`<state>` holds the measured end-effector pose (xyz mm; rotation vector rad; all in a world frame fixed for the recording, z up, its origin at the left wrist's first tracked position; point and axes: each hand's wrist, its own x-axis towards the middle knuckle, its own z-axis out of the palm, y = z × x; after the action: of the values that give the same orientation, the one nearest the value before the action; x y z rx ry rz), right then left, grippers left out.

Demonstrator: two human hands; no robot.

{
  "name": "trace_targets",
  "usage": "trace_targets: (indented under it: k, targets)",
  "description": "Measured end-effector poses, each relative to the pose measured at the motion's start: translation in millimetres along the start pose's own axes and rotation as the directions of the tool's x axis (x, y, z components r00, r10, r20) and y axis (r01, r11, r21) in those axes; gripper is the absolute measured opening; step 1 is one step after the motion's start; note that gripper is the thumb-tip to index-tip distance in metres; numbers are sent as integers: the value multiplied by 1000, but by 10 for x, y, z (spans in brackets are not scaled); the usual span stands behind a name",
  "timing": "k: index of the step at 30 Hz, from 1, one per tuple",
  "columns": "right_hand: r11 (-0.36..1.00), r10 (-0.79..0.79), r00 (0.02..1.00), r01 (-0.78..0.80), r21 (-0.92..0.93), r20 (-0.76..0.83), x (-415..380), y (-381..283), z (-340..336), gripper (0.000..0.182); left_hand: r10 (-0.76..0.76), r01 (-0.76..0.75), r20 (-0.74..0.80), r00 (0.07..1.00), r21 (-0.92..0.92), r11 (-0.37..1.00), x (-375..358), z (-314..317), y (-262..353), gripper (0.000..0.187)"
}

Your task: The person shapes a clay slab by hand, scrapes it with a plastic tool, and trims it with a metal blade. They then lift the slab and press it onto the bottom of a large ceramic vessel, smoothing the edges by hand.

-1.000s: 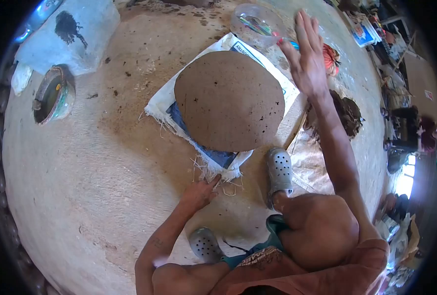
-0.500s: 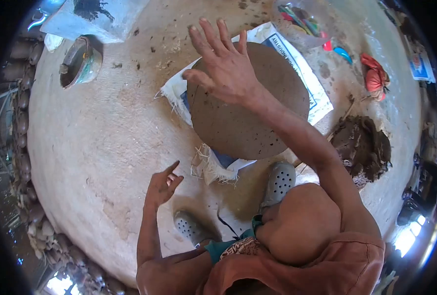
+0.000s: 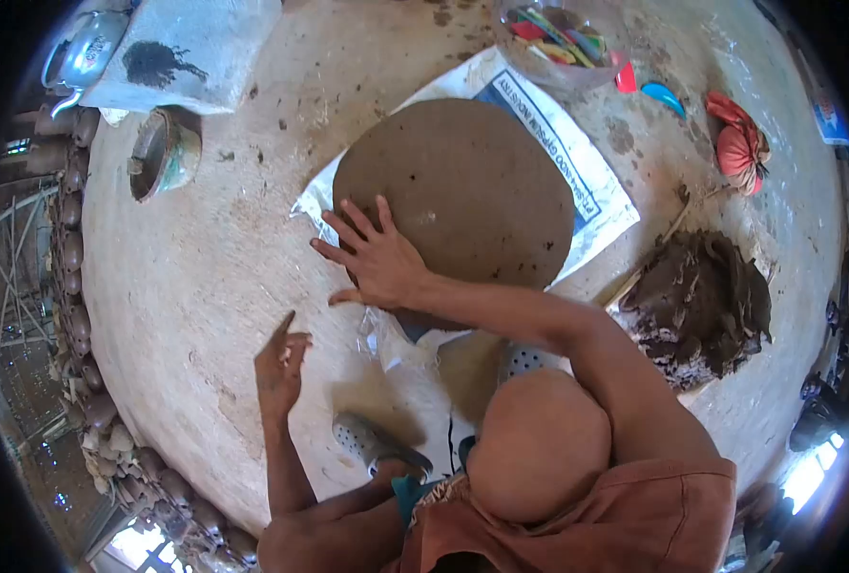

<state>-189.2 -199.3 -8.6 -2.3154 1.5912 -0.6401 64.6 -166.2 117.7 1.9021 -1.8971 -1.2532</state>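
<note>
A wide round slab of brown clay [image 3: 462,181] lies on a white woven sack [image 3: 607,196] with blue print. My right hand [image 3: 383,265] is over its near left edge, palm down and fingers spread, with nothing held. My left hand [image 3: 279,371] hangs over the bare floor, left of the slab and apart from it. Its index finger points forward and the thumb stands away from it; no object shows in this hand.
A clay heap [image 3: 701,301] sits to the right, a red cloth bundle [image 3: 741,148] beyond it. Behind the slab stands a clear tub [image 3: 615,53] of colourful tools beside a blue scraper [image 3: 663,98]. A bucket [image 3: 178,158], pale block [image 3: 219,62] and kettle [image 3: 88,53] are at left.
My right hand has come back toward me, from the slab's far left part to its near left edge. My left hand has shifted slightly left. The camera view has moved too.
</note>
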Motion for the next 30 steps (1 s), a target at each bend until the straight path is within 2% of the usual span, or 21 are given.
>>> trace_targets:
  k: [2,3,5,6,7,8,9,10,11,12,14,15,17,19,21,23,25,27,28,29,30]
  targets:
    - [985,46,995,-30,170,-90,-97,-172,-17,96,-19,18,-31,999,-14,1000,-206,-118,157,50]
    - [989,46,994,-30,147,-104,-78,-101,-147,96,7,-7,-32,999,-21,1000,-107,-118,192,50]
    - [971,67,987,-30,236,-147,-243,-370,-634,96,49,-47,-90,995,20,999,-223,-237,121,51]
    - [980,-4,992,28,195,-126,-370,-343,-835,94,-18,19,-104,994,2,1000,-220,-230,241,52]
    - [984,-14,992,36,176,-127,-535,-180,-714,94,-7,6,-110,994,-13,1000,-159,-181,238,52]
    - [992,-14,999,19,121,-37,-723,0,-423,94,4,-13,-134,991,-62,998,-75,-180,237,52]
    - [998,2,999,-4,57,46,-725,106,-487,93,26,-43,-151,988,-110,993,56,-167,269,52]
    - [1000,9,1000,-9,25,27,-669,209,-502,93,70,-82,-114,991,-104,991,187,-154,296,50]
    - [995,77,997,-77,68,1,-741,140,-458,94,70,-79,-87,994,-102,992,232,-135,269,50]
    - [983,142,990,-139,116,-15,-788,23,-582,95,140,-145,-90,986,-53,988,280,-75,375,50]
    - [991,113,991,-108,75,-66,-764,65,-1004,96,289,-290,-80,954,9,957,538,52,469,50]
    - [995,83,992,-77,63,-99,-824,9,-1130,98,281,-281,-57,958,10,960,575,87,455,50]
    - [991,136,990,-136,0,-46,-1025,336,-783,97,440,-445,-100,892,-33,895,782,254,576,51]
    - [980,174,985,-175,-95,-21,-972,596,-845,96,444,-454,-108,889,-89,887,920,389,783,51]
    - [944,328,941,-330,-13,-79,-990,438,-942,98,539,-537,-87,838,48,842,977,507,864,52]
    - [934,340,935,-349,-81,-103,-887,725,-1012,99,564,-564,-56,824,17,825,1087,655,856,54]
    - [922,346,930,-362,-136,-125,-881,844,-1001,100,701,-683,-59,711,180,708,1179,785,889,56]
    - [938,337,939,-341,-64,-74,-866,924,-997,100,731,-716,-6,683,195,671,1301,907,1017,61]
    - [927,373,926,-374,0,-60,-893,938,-1047,94,767,-748,24,641,240,618,1307,974,1058,64]
    - [924,380,923,-382,-11,-62,-941,1035,-1139,94,803,-778,44,595,280,562,1372,1058,1102,68]
    - [899,438,867,-427,97,-238,-977,1104,-1400,84,824,-797,75,562,314,515,1458,1140,1104,72]
